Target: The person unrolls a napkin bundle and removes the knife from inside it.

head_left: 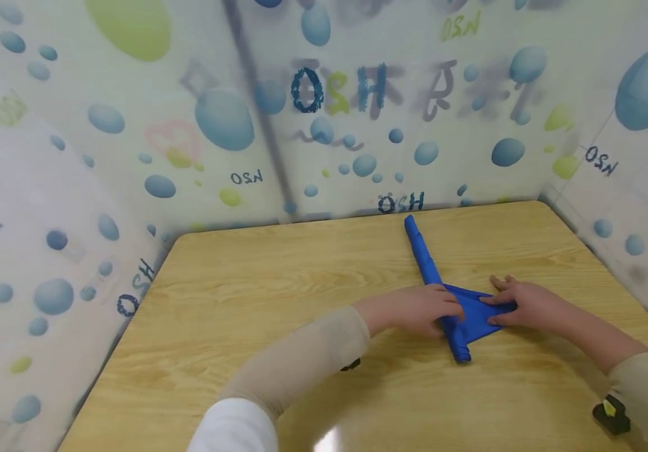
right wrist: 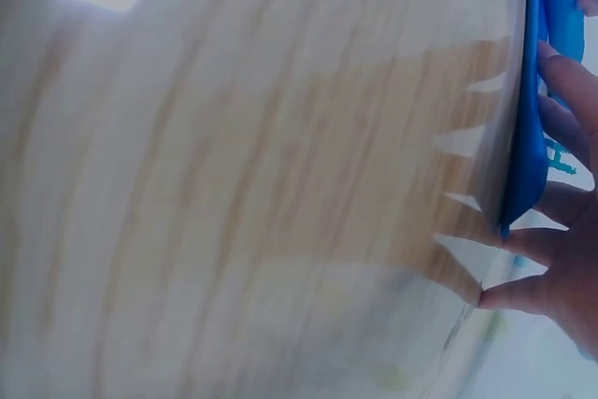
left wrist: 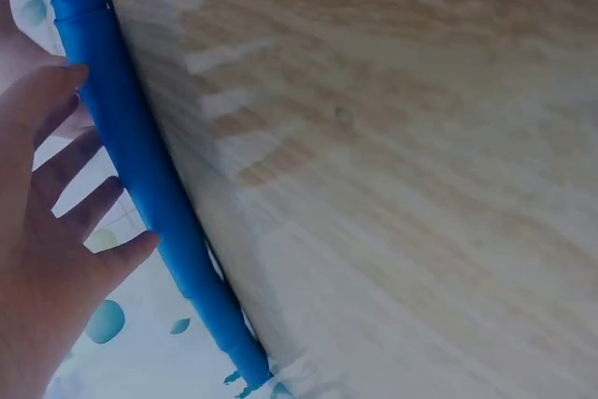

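Note:
A blue cloth lies on the wooden table, rolled into a long narrow tube with a flat flap spread out on its right side. My left hand rests across the lower half of the roll. In the left wrist view the fingers of the left hand are spread, their tips touching the side of the roll. To the right, my right hand rests on the outer edge of the flap, fingers spread apart. The right wrist view has fingertips of the right hand around the edge of the blue cloth.
The wooden table stretches left of the roll. Behind it and at both sides stand pale walls with blue and green dots and lettering. A small black device sits at the right wrist.

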The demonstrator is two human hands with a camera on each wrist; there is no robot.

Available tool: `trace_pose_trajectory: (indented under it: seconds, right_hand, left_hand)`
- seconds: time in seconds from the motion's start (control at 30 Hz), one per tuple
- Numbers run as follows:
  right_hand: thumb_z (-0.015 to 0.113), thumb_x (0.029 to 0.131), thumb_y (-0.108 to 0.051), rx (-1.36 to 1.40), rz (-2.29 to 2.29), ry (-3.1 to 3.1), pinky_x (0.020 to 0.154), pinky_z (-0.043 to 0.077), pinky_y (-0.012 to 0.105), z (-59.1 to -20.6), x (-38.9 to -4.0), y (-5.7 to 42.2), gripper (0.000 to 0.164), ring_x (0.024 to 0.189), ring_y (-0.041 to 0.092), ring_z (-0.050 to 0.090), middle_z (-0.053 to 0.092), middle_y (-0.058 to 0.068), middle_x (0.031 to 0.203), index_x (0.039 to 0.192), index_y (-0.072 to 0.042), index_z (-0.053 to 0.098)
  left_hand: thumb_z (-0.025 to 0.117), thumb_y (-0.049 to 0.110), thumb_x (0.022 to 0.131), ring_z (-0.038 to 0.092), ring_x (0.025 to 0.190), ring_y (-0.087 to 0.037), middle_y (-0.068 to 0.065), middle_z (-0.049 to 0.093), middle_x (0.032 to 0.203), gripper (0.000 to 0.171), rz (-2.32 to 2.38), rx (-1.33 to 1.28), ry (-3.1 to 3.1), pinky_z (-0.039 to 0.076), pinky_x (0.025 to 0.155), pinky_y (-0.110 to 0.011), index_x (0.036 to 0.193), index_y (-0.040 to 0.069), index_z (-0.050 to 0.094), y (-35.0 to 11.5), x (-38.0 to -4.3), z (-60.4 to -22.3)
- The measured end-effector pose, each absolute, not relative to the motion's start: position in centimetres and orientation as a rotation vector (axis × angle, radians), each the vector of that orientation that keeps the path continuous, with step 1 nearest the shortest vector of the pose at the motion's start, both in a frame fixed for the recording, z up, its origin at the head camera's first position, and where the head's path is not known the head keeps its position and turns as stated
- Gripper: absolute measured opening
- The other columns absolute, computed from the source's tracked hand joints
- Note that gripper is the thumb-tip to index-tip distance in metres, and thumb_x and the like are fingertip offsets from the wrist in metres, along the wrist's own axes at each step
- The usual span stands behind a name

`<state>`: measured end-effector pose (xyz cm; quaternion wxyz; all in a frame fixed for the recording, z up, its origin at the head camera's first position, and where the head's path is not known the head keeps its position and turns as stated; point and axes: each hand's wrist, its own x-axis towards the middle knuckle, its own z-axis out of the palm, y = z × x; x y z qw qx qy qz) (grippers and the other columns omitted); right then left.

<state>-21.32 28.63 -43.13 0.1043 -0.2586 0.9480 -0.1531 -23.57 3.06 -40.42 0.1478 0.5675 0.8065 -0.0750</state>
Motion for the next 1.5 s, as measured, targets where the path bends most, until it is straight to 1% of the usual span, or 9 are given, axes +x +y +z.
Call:
trace_pose_trajectory:
  seconds: [0.1,0.17,0.23,0.37,0.5,0.63,0.93,1.23,1.5]
  right_hand:
    - [0.076,0.079,-0.047,-0.758,-0.435,2.812,0.091,0.037,0.069,-43.1,-21.2,28.8,0.059,0.122,0.064,0.032,0.042,0.036,0.137,0.119,-0.004,0.07]
    - [0.076,0.079,-0.047,-0.757,-0.427,2.817,0.091,0.037,0.069,-43.1,-21.2,28.8,0.058,0.122,0.064,0.033,0.043,0.036,0.137,0.119,-0.005,0.071]
    - [0.076,0.079,-0.047,-0.76,-0.431,2.816,0.091,0.037,0.069,-43.2,-21.2,28.7,0.058,0.122,0.064,0.033,0.043,0.037,0.137,0.119,-0.005,0.071]
    - [0.076,0.079,-0.047,-0.763,-0.445,2.811,0.092,0.036,0.069,-43.3,-21.3,28.6,0.058,0.122,0.064,0.032,0.042,0.037,0.137,0.119,-0.005,0.071]
    - [0.076,0.079,-0.047,-0.751,-0.449,2.81,0.091,0.036,0.069,-43.4,-21.4,28.5,0.059,0.123,0.065,0.031,0.041,0.037,0.138,0.12,-0.005,0.07]
    - [0.075,0.08,-0.047,-0.728,-0.475,2.81,0.091,0.036,0.069,-43.5,-21.5,28.3,0.059,0.125,0.064,0.029,0.04,0.035,0.14,0.123,-0.006,0.069]
    - [0.075,0.082,-0.045,-0.735,-0.475,2.823,0.093,0.033,0.071,-43.5,-21.0,28.3,0.058,0.125,0.064,0.029,0.039,0.036,0.141,0.123,-0.005,0.068]
    - [0.073,0.082,-0.047,-0.686,-0.485,2.835,0.095,0.033,0.069,-43.7,-19.6,28.5,0.062,0.126,0.061,0.031,0.038,0.036,0.141,0.124,-0.001,0.066]
    - [0.075,0.081,-0.044,-0.672,-0.473,2.861,0.095,0.033,0.069,-43.6,-18.6,28.1,0.061,0.126,0.061,0.032,0.038,0.037,0.14,0.122,0.001,0.067]
  left_hand:
    - [0.054,0.044,0.099,0.02,0.144,-0.012,0.012,0.033,0.153,0.052,-0.271,1.601,2.293,0.018,0.114,-0.027,0.148,0.032,0.042,3.2,-23.5,-40.5]
    - [0.052,0.046,0.099,0.017,0.145,-0.012,0.014,0.032,0.154,0.052,-0.293,1.587,2.275,0.018,0.115,-0.031,0.148,0.034,0.041,3.1,-23.3,-40.6]
    - [0.052,0.045,0.099,0.019,0.145,-0.013,0.012,0.037,0.151,0.05,-0.289,1.597,2.269,0.017,0.115,-0.031,0.147,0.032,0.044,2.8,-23.3,-40.8]
    - [0.055,0.042,0.098,0.03,0.14,-0.013,0.009,0.049,0.142,0.046,-0.257,1.655,2.28,0.016,0.113,-0.021,0.141,0.027,0.052,2.3,-23.2,-40.9]
    - [0.06,0.042,0.096,0.038,0.13,-0.009,0.008,0.051,0.136,0.045,-0.216,1.661,2.298,0.02,0.109,-0.018,0.138,0.026,0.054,1.8,-23.2,-40.8]
    - [0.066,0.039,0.093,0.042,0.12,-0.009,0.006,0.052,0.129,0.044,-0.187,1.666,2.327,0.026,0.105,-0.018,0.133,0.025,0.056,1.0,-23.0,-40.6]
    - [0.065,0.037,0.094,0.043,0.114,-0.01,0.004,0.051,0.129,0.042,-0.234,1.693,2.331,0.032,0.1,-0.018,0.134,0.028,0.06,0.4,-22.8,-40.9]
    - [0.067,0.027,0.094,0.042,0.126,-0.011,0.007,0.055,0.132,0.038,-0.127,1.667,2.315,0.026,0.107,-0.018,0.132,0.025,0.061,-0.4,-22.8,-41.3]
    - [0.067,0.021,0.094,0.041,0.127,-0.011,0.006,0.054,0.132,0.036,-0.098,1.632,2.319,0.027,0.106,-0.017,0.13,0.025,0.062,-1.3,-23.2,-41.2]
